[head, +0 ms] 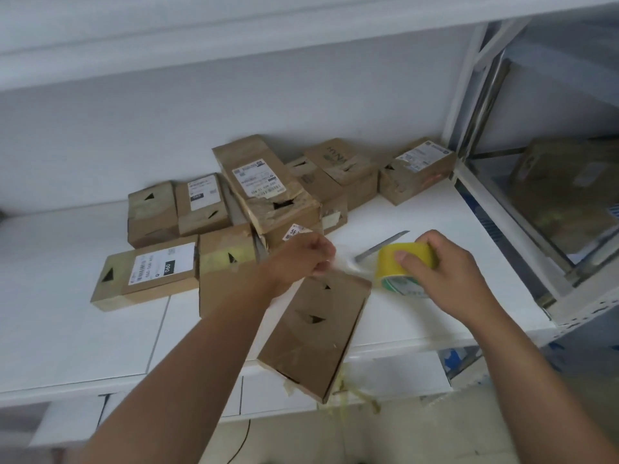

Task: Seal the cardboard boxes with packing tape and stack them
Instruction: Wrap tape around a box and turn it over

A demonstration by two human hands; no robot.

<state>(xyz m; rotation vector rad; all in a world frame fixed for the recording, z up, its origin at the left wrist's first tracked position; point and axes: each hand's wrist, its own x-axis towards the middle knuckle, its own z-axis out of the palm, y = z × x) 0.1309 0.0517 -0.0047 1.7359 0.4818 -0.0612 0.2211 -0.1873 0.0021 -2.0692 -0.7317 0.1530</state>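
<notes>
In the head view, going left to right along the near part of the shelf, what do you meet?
Flat labelled box → upright box with yellowish tape → left hand pinching the pulled tape end → box overhanging the shelf edge → yellow tape roll → right hand holding the roll.

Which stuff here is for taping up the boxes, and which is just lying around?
For the job:
tape roll in the right hand
tape end pinched by the left hand
front box
box pile

Lying about:
metal blade
tape scraps
</notes>
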